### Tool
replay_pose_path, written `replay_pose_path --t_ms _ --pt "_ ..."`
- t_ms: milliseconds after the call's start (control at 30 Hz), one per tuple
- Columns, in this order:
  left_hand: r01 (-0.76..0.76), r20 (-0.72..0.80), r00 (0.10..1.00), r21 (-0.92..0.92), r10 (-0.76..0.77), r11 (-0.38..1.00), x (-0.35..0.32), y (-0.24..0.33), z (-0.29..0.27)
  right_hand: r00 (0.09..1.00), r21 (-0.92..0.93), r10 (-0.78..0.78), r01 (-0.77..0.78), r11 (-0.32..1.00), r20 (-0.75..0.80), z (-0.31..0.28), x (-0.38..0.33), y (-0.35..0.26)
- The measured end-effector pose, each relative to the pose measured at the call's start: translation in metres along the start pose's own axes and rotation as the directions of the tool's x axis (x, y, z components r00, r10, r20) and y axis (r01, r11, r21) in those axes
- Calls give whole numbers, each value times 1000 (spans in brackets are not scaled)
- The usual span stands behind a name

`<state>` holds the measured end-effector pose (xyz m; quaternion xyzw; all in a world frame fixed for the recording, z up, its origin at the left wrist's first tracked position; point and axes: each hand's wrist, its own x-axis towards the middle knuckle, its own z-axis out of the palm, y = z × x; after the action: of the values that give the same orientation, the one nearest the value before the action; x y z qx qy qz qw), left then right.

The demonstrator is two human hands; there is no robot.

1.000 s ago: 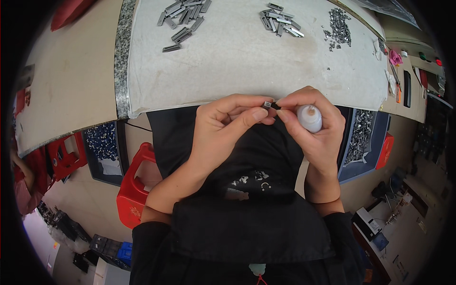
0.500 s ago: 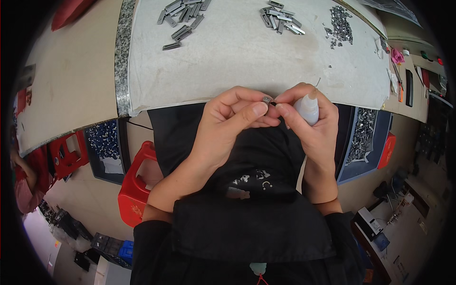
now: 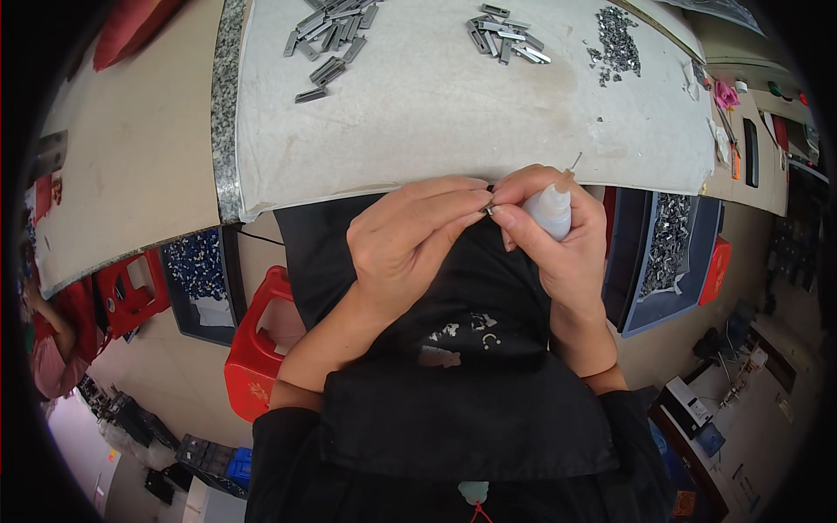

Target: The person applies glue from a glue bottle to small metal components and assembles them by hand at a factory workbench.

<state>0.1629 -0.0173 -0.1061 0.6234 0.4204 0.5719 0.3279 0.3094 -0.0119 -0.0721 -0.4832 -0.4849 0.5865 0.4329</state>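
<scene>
My left hand [image 3: 405, 231] is closed, its thumb and fingertips pinching a small metal part [image 3: 487, 210] at the table's near edge. Most of that part is hidden by the fingers. From the other side, the thumb and forefinger of my right hand [image 3: 567, 248] meet it. Tucked in the same right hand is a translucent white squeeze bottle [image 3: 551, 212] with a brownish cap and a thin needle tip pointing up. Both hands are over my black apron [image 3: 488, 279].
On the pale tabletop [image 3: 418, 131] lie two piles of grey metal bars, one left [image 3: 331, 30] and one centre [image 3: 508, 39], and a heap of tiny metal pieces [image 3: 617, 44]. Parts bins flank me, left [image 3: 228, 292] and right [image 3: 643, 288]. A red stool [image 3: 248, 370] stands at left.
My left hand has turned over so its back shows, and its fingers now cover most of the metal part. My right hand has shifted slightly left and down with the bottle.
</scene>
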Motion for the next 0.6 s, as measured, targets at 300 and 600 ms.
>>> replay_pose_path --t_ms 300,600 --pt "-144 34 989 105 141 984 2 -1 1 994 207 111 -108 972 -1 0 -5 5" --pt "-52 85 995 81 45 995 2 -2 0 991 210 136 -136 968 15 -4 -1 7"
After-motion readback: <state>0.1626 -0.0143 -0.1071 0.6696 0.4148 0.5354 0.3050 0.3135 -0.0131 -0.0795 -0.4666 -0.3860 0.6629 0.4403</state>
